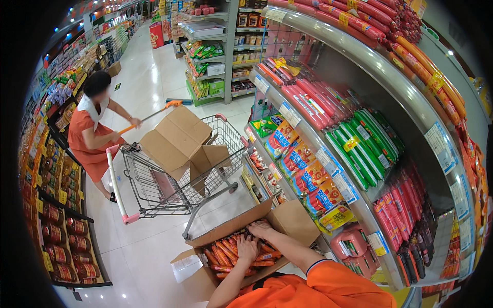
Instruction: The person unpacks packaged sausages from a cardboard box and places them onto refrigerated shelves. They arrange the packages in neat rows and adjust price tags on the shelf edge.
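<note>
An open cardboard box [231,231] stands right in front of me, its flaps spread outward. Orange-wrapped sausages [225,252] fill it, lying in several directions. My left hand [248,248] is down on the sausages near the middle of the box, fingers pointing away from me. Near the far right inside edge is my right hand [260,228], its fingertips hidden among the sausages. Whether either hand grips any of them does not show.
A shopping cart [169,196] with flattened cardboard [177,138] stands beyond the box. Behind it a person [90,127] holds a mop [154,115]. Shelves of packaged sausages [358,142] rise close on my right. Jars [57,254] line the left shelf.
</note>
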Action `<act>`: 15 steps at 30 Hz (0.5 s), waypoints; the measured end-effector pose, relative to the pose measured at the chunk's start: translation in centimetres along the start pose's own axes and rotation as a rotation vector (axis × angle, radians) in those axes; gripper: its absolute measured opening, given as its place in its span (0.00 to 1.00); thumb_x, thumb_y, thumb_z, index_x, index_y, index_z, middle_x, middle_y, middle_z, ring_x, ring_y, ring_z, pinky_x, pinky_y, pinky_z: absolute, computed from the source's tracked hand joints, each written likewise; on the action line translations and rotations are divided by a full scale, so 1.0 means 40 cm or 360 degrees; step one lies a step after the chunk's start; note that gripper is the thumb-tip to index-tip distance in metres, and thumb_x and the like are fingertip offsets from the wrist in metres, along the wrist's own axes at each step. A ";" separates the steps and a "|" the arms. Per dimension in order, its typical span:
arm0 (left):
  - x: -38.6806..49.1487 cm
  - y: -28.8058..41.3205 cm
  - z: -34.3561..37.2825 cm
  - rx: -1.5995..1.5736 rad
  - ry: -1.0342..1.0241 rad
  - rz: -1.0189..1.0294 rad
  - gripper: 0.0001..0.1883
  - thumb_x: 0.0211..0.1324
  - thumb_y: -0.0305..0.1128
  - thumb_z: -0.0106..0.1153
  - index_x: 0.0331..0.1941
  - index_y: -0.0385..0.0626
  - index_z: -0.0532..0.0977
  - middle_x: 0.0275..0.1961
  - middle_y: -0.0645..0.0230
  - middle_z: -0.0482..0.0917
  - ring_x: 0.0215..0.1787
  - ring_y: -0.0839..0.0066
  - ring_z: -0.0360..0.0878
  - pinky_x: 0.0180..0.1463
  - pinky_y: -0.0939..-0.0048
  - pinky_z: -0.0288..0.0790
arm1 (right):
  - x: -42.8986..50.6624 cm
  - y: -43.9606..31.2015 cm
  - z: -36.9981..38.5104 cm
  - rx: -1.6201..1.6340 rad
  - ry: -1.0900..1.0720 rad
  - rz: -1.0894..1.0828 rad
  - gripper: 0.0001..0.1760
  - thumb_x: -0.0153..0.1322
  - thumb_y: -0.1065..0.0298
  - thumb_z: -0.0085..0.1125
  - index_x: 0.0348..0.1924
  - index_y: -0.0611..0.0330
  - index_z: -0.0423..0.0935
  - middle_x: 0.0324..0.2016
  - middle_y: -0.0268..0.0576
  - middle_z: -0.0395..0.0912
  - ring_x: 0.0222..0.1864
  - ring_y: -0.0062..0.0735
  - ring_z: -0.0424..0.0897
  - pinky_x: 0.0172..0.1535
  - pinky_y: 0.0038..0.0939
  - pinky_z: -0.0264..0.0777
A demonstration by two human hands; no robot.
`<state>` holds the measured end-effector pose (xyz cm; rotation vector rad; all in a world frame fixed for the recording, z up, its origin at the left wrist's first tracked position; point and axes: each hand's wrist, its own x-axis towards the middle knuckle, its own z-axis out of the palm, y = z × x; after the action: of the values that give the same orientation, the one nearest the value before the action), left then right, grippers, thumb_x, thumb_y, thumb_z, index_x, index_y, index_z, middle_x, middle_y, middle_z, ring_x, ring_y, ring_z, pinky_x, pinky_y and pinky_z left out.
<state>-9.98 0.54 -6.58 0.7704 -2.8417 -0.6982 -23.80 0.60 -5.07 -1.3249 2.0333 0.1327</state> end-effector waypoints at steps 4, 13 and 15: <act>-0.005 0.010 -0.016 0.0026 -0.0037 -0.0029 0.17 0.60 0.45 0.46 0.49 0.56 0.76 0.52 0.58 0.76 0.59 0.53 0.64 0.61 0.48 0.57 | -0.017 0.004 -0.013 -0.0491 -0.0062 -0.0304 0.18 0.71 0.64 0.42 0.50 0.59 0.72 0.49 0.50 0.76 0.51 0.46 0.77 0.50 0.42 0.73; -0.037 0.032 -0.074 0.0121 -0.0182 -0.0122 0.17 0.57 0.43 0.50 0.49 0.55 0.76 0.53 0.61 0.76 0.60 0.53 0.65 0.63 0.49 0.58 | 0.047 0.041 0.095 -0.0219 -0.0031 -0.0253 0.31 0.66 0.61 0.51 0.63 0.49 0.62 0.63 0.55 0.61 0.65 0.52 0.62 0.65 0.62 0.47; -0.044 0.037 -0.078 0.0086 -0.0068 -0.0091 0.15 0.56 0.42 0.52 0.47 0.54 0.76 0.52 0.62 0.76 0.59 0.54 0.66 0.60 0.49 0.61 | 0.051 0.066 0.127 0.0001 -0.0040 -0.0135 0.33 0.64 0.61 0.56 0.63 0.49 0.62 0.64 0.53 0.59 0.66 0.49 0.60 0.66 0.61 0.44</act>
<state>-8.42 1.30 -3.12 0.8583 -2.8982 -0.6557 -23.99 2.50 -10.87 -1.4000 1.9528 0.1098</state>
